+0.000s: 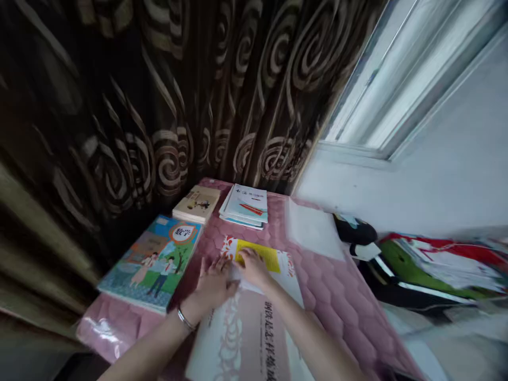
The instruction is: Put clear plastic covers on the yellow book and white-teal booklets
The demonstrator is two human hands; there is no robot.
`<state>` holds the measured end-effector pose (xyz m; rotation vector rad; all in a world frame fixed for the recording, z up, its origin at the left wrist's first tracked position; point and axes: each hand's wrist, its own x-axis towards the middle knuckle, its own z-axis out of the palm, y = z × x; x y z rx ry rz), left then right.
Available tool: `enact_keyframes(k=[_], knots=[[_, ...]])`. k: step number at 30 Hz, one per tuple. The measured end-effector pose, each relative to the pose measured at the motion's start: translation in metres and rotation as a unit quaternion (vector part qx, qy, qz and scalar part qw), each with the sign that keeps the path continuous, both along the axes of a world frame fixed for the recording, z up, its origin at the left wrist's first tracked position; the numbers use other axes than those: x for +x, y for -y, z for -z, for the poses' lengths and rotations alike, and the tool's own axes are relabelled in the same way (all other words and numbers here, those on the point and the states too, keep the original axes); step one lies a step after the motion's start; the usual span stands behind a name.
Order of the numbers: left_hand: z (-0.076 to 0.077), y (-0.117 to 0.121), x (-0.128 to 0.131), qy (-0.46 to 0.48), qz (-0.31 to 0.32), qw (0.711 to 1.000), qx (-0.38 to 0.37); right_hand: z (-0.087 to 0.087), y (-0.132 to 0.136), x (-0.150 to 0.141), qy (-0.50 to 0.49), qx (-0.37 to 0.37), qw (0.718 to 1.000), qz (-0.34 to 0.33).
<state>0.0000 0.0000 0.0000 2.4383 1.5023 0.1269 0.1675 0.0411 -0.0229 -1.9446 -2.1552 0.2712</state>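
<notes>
My left hand (214,283) lies with fingers spread on a pink quilted tabletop (337,296), at the left edge of a white book with a yellow panel and red pattern (273,259). A silver bangle sits on that wrist. My right hand (252,267) rests on the same book's cover, fingers curled loosely over the yellow panel. Whether it grips the cover is unclear. Nearer me, a second white and pink book with printed characters (250,338) lies under my forearms.
A colourful illustrated textbook (153,262) lies at the left. A small tan book (197,203) and a stack of thin white-blue booklets (246,206) sit at the back. A dark swirl-patterned curtain (159,95) hangs behind. Cluttered bags and papers (428,264) lie to the right under a window.
</notes>
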Motion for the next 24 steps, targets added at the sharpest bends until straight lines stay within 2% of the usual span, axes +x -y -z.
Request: enact_keyframes(k=[5, 10, 13, 18, 24], knots=[[0.006, 0.0, 0.002, 0.014, -0.012, 1.0, 0.008, -0.008, -0.038, -0.033, -0.003, -0.002, 0.995, 0.098], [0.005, 0.0, 0.001, 0.048, -0.017, 0.999, 0.004, -0.011, -0.079, -0.035, -0.008, -0.02, 0.989, 0.147], [0.002, 0.002, 0.001, 0.062, -0.024, 0.998, 0.002, -0.007, -0.093, -0.036, -0.008, -0.011, 0.985, 0.174], [-0.002, 0.004, 0.001, 0.058, -0.03, 0.998, 0.003, 0.001, -0.095, -0.043, -0.003, 0.008, 0.981, 0.193], [0.006, 0.002, 0.0, 0.042, -0.024, 0.999, 0.012, 0.001, -0.069, -0.037, -0.008, 0.0, 0.989, 0.149]])
